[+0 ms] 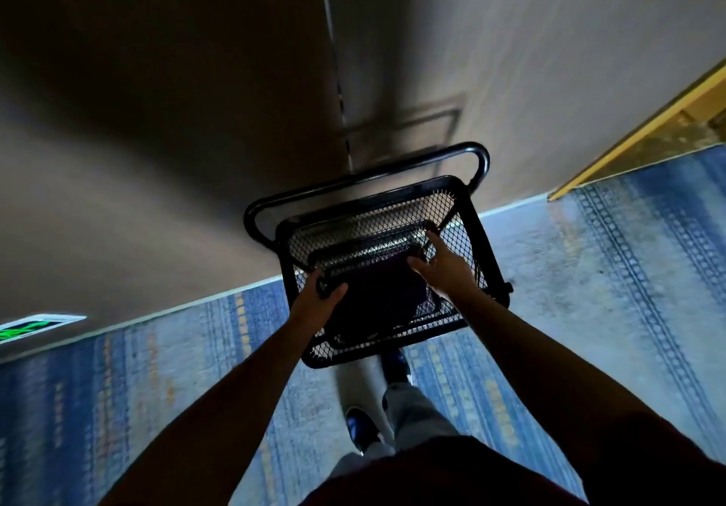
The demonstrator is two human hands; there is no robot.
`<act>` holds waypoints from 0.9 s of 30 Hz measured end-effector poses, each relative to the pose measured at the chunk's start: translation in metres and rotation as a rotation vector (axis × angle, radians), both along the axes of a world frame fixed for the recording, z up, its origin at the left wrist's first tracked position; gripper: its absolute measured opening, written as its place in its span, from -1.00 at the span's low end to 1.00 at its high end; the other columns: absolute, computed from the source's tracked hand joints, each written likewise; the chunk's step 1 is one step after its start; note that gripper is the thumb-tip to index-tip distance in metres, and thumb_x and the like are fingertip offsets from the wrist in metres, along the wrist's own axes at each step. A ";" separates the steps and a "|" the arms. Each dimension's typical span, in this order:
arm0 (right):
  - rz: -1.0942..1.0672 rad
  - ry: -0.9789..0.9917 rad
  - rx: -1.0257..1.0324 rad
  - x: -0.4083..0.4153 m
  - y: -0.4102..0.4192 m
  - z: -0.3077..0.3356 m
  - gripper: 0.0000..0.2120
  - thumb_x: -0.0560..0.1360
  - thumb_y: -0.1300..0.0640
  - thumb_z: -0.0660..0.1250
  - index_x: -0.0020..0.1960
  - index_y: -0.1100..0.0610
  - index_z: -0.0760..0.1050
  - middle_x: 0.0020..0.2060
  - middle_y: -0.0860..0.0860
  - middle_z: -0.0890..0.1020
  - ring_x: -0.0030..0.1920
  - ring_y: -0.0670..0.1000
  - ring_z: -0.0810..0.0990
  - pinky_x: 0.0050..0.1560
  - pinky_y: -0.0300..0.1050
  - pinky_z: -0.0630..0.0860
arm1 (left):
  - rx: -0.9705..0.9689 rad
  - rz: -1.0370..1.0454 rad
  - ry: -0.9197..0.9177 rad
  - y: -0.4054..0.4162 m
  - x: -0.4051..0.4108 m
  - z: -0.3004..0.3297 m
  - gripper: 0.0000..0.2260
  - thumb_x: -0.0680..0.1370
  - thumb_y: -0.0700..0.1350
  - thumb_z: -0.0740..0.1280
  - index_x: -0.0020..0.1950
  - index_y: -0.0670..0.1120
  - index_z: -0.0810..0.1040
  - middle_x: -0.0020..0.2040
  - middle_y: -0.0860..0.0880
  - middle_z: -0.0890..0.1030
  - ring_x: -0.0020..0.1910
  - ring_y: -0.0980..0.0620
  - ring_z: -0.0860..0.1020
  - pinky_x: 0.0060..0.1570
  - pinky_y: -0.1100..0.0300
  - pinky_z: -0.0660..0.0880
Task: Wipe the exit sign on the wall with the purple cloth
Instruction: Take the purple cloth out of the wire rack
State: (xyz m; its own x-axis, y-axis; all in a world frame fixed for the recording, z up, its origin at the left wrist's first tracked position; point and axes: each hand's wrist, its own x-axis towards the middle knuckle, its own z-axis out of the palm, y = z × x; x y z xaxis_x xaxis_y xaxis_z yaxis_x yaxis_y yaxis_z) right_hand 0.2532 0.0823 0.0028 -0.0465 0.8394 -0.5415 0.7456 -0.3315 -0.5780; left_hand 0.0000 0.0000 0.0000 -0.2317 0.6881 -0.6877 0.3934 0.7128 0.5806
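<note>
1. Left hand has its grip closed around the near-left rim of the black mesh cart, at centre frame.
2. Right hand reaches into the cart's top basket, fingers spread and its grip loose, holding nothing, just right of the purple cloth.
3. That cloth lies dark and folded inside the basket.
4. An exit sign glows green low on the wall at the far left edge, above the blue carpet.
</note>
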 end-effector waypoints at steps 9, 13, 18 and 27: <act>-0.018 0.097 -0.064 -0.014 -0.019 -0.012 -0.22 0.50 0.01 0.52 0.60 -0.04 0.20 0.36 0.14 0.59 0.09 0.06 0.65 -0.07 -0.20 0.60 | -0.035 0.376 -0.056 -0.004 0.008 -0.015 -0.27 0.59 -0.01 0.50 0.68 -0.05 0.24 0.58 -0.21 0.41 0.50 -0.23 0.46 0.47 -0.11 0.44; 0.032 0.103 -0.080 -0.018 -0.029 -0.016 -0.20 0.49 0.02 0.53 0.61 -0.08 0.19 0.30 0.13 0.62 0.09 0.13 0.68 -0.02 -0.07 0.65 | -0.008 0.459 -0.254 -0.013 0.020 -0.013 -0.18 0.57 -0.13 0.53 0.70 0.08 0.15 0.53 -0.19 0.47 0.25 -0.17 0.62 0.26 -0.13 0.61; -0.009 0.231 -0.159 -0.020 -0.041 -0.022 -0.29 0.54 0.09 0.47 0.60 -0.05 0.24 0.34 0.18 0.56 0.21 0.22 0.63 0.18 0.16 0.64 | 0.017 0.133 -0.142 -0.014 0.028 -0.015 -0.19 0.58 -0.23 0.50 0.71 0.07 0.15 0.54 -0.18 0.48 0.47 -0.21 0.51 0.44 -0.20 0.48; -0.103 0.399 -0.071 -0.033 -0.037 0.006 -0.54 0.58 0.23 0.39 0.46 0.02 0.48 0.27 0.15 0.60 0.21 0.16 0.62 0.22 0.05 0.61 | 0.116 0.263 -0.221 -0.018 0.025 0.013 -0.44 0.63 -0.38 0.33 0.58 -0.01 0.41 0.33 -0.39 0.59 0.21 -0.28 0.65 0.08 -0.02 0.65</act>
State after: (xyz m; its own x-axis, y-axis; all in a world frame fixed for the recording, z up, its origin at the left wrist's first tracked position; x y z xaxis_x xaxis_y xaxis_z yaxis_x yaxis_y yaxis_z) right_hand 0.2202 0.0456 0.0089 -0.1824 0.8117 -0.5548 0.4287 -0.4422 -0.7878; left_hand 0.0248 -0.0175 0.0127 -0.2653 0.7010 -0.6620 0.0614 0.6975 0.7140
